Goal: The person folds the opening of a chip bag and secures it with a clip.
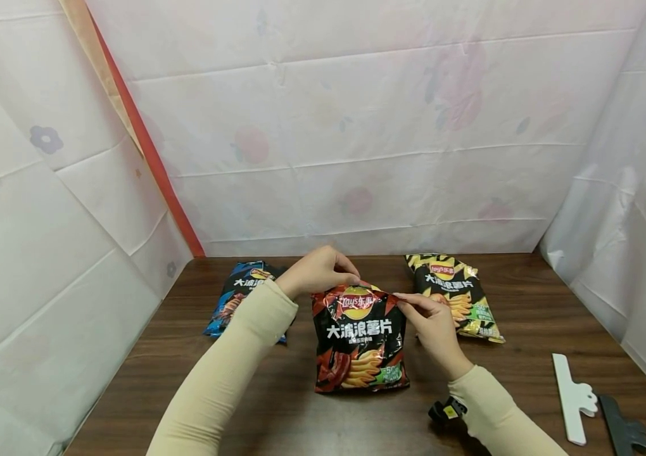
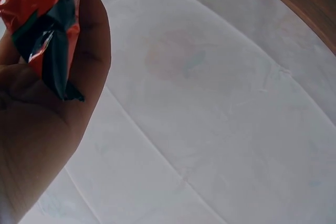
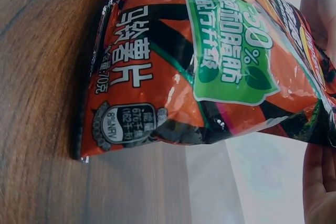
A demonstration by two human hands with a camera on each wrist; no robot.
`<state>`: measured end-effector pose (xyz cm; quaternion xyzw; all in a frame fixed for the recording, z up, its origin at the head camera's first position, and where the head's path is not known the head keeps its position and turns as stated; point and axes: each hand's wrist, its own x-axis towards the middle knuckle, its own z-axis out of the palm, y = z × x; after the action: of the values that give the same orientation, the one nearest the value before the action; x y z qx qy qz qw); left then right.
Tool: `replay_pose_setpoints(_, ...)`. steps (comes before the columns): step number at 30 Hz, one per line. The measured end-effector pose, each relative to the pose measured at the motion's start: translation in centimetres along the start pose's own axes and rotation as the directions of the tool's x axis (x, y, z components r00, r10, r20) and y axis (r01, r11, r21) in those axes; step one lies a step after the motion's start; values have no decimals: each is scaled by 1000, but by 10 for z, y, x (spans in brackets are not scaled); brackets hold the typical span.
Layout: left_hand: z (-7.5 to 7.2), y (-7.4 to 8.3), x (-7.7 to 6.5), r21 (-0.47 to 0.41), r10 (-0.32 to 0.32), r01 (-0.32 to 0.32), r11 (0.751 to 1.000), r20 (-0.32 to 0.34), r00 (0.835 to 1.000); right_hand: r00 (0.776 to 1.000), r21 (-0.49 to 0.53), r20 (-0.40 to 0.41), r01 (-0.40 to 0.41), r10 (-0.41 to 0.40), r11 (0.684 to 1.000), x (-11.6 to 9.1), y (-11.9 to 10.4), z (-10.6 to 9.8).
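A red and black Lay's potato chip bag (image 1: pixel 360 342) stands upright at the middle of the table, its front facing me. My left hand (image 1: pixel 322 272) pinches its top edge near the left corner. At the top right corner, my right hand (image 1: pixel 434 326) pinches the bag between thumb and fingers. In the left wrist view, the chip bag's crinkled corner (image 2: pixel 44 30) lies against the palm of the left hand (image 2: pixel 58 98). The right wrist view shows the lower part of the bag (image 3: pixel 173 72) close up, its bottom edge at the wooden tabletop.
Behind on the left lies a blue chip bag (image 1: pixel 234 297), partly hidden by my left arm. A yellow and black chip bag (image 1: pixel 454 294) lies at the back right. A white clip (image 1: pixel 570 399) and a black clip (image 1: pixel 622 427) are at the right. Pale sheets (image 1: pixel 357 126) enclose the table (image 1: pixel 146 386).
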<state>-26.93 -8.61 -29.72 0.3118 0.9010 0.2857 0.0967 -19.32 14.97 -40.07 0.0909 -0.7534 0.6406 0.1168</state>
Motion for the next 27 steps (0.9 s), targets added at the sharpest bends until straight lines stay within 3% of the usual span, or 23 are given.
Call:
replay_pose_setpoints(9, 4, 1, 1, 13, 5, -5, 1000, -35, 999, 1000, 10, 15, 8, -8, 1000, -3, -7, -1)
replay_pose_setpoints(19, 8, 0, 1, 3, -1, 1, 1000, -79, 997, 1000, 35, 23, -3, 2, 999, 4, 23, -4)
replay_pose_setpoints(27, 8, 0, -1, -22, -28, 27, 999, -83, 996, 995, 67, 95, 29, -35, 997, 6, 26, -9)
